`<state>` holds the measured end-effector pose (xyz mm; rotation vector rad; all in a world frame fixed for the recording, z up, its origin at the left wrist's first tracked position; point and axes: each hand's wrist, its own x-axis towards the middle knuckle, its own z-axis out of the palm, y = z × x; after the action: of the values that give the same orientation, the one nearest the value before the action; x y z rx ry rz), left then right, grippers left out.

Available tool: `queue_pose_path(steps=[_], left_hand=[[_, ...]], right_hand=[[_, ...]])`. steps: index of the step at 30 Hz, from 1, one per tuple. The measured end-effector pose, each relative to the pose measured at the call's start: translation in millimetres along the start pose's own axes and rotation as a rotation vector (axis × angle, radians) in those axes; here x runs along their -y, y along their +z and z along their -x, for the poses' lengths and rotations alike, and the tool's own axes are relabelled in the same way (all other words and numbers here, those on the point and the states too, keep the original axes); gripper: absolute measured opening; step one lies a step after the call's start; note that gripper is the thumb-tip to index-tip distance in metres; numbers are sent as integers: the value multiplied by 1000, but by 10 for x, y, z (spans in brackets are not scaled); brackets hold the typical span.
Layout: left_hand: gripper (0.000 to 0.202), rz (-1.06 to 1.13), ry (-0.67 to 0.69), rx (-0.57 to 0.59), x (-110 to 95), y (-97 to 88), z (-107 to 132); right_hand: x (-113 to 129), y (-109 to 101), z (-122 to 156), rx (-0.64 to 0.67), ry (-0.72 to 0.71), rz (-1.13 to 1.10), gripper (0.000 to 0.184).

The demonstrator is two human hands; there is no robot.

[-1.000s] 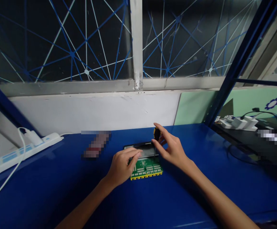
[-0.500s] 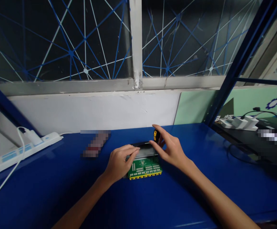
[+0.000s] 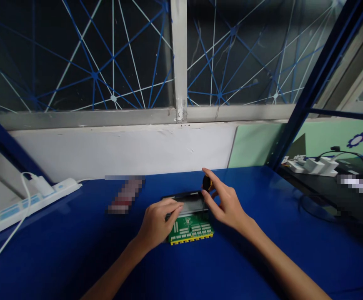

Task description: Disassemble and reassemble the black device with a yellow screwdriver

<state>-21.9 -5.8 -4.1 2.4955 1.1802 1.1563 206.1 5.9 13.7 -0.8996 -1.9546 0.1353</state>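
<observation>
A green circuit board [image 3: 191, 228] with a yellow-toothed front edge lies on the blue table, joined at the back to a dark and grey casing [image 3: 192, 203]. My right hand [image 3: 226, 204] pinches the black and yellow handle of a screwdriver [image 3: 206, 183] between thumb and fingers. The screwdriver stands nearly upright, its thin shaft pointing down at the board's back right corner; its tip is hard to see. Over the left side of the casing, my left hand [image 3: 158, 218] is closed, thumb and fingertips together. What lies between those fingertips is hidden.
A white power strip [image 3: 40, 200] with a plug and cable lies on the left of the blue table [image 3: 262, 258]. A blurred, reddish object [image 3: 126, 195] is behind my left hand. White adapters [image 3: 320, 165] and dark cables sit at the right. Blue posts frame the table.
The screwdriver handle has turned in my right fingers, showing more black and less yellow. My left hand keeps its place on the casing. The whole view has shifted slightly downward.
</observation>
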Motion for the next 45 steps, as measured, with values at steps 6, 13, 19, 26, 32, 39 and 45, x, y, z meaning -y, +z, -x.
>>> queue_pose_path(steps=[6, 13, 19, 26, 32, 39, 45], left_hand=[[22, 6, 20, 24, -14, 14, 9], [20, -70, 61, -7, -5, 26, -11], [20, -42, 37, -12, 50, 65, -3], [21, 53, -13, 54, 20, 135, 17], [20, 82, -23, 74, 39, 153, 13], [20, 112, -5, -29, 11, 263, 30], [20, 83, -22, -34, -30, 330, 47]], right_hand=[[10, 9, 6, -35, -5, 9, 55], [21, 15, 21, 2, 31, -23, 58], [23, 11, 4, 11, 17, 4, 55], [-14, 0, -8, 18, 35, -41, 54], [-10, 22, 18, 27, 26, -22, 56], [-36, 47, 23, -21, -23, 11, 55], [-52, -37, -12, 62, 3, -28, 58]])
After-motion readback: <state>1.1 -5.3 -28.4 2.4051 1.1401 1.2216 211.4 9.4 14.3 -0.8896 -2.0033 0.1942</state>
